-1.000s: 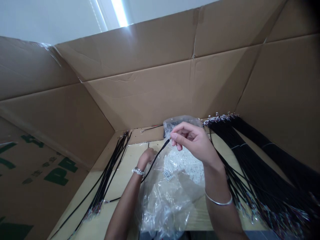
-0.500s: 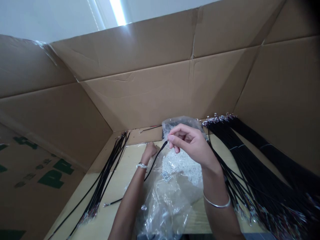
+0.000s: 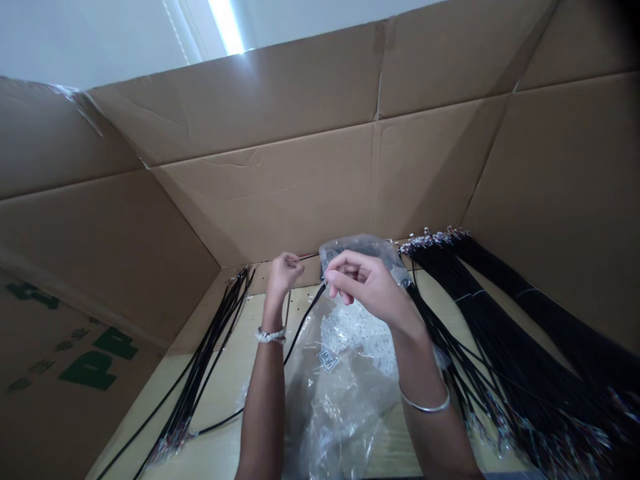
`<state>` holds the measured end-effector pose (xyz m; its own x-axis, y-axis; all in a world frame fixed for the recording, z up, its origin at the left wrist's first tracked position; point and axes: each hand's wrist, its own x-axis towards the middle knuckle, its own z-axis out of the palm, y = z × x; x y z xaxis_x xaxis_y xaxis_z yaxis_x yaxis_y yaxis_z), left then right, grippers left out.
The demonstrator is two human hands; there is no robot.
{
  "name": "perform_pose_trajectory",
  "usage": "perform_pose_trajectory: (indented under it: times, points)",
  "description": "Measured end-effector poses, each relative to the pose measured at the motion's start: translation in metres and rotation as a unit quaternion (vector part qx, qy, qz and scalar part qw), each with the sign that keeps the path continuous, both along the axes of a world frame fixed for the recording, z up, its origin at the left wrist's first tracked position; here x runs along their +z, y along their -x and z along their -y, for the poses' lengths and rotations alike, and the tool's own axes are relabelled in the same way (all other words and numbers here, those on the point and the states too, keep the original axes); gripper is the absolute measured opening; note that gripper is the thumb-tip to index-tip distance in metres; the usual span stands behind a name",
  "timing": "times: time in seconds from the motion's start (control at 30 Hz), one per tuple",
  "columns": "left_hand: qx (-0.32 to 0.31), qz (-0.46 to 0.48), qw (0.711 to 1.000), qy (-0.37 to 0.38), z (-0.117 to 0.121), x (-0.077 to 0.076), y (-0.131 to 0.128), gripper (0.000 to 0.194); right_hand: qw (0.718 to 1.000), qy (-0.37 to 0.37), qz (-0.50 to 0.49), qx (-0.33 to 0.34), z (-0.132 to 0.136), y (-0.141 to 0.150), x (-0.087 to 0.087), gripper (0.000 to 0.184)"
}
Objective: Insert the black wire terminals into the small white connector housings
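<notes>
head view, single entry: right hand (image 3: 367, 283), raised above the neck of a clear plastic bag (image 3: 345, 407), wrist bent and forearm rising from the lower edge, a thin silver bangle (image 3: 425, 407) at the wrist. its fingers (image 3: 350, 277) are nearly closed, with thumb and forefinger pinched on a black cable (image 3: 305, 327), whose tip is hidden inside the pinch. from there the cable runs down past the bag to the pale wooden surface (image 3: 225, 393), ending near a bundle of black cables (image 3: 200, 367) at lower left. left hand (image 3: 284, 273), upright on a raised forearm, a beaded bracelet (image 3: 270, 335) at the wrist, sits just beside a thin dark wire (image 3: 310, 256) at the far edge; its fingers are curled, but whether they hold the wire cannot be told. the bag contains small white parts (image 3: 355, 333) and bears a small label (image 3: 328, 359). a larger bank of black cables (image 3: 505, 333) lies at right, and cardboard sheets (image 3: 300, 193) wall the surface. handling note: a tight pinch close to the tip seems soundest, with the free length kept slack and clear of the bag.
</notes>
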<state>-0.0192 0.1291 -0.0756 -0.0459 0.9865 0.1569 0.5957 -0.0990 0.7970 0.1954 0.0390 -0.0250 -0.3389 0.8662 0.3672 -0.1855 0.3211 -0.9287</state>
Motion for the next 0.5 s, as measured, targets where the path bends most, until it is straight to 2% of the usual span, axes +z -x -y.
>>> perform_pose_trajectory:
  times: [0.1,0.27,0.37,0.5]
  points:
    - [-0.021,0.137,0.987,-0.076,0.020,0.021,-0.007,0.037,1.000,0.028,-0.004,0.001,-0.013,0.003,-0.007,0.010]
    - [-0.070,0.312,0.931,-0.175,0.062,0.038,-0.029,0.037,0.993,0.078,-0.073,0.054,-0.025,0.005,-0.012,0.012]
    - [-0.094,0.356,0.909,-0.194,0.076,0.044,-0.041,0.032,0.987,0.093,-0.102,0.079,-0.021,0.004,-0.009,0.017]
    - [-0.123,0.361,0.901,-0.207,0.085,0.050,-0.050,0.026,0.984,0.079,-0.117,0.110,-0.011,0.004,-0.003,0.028]
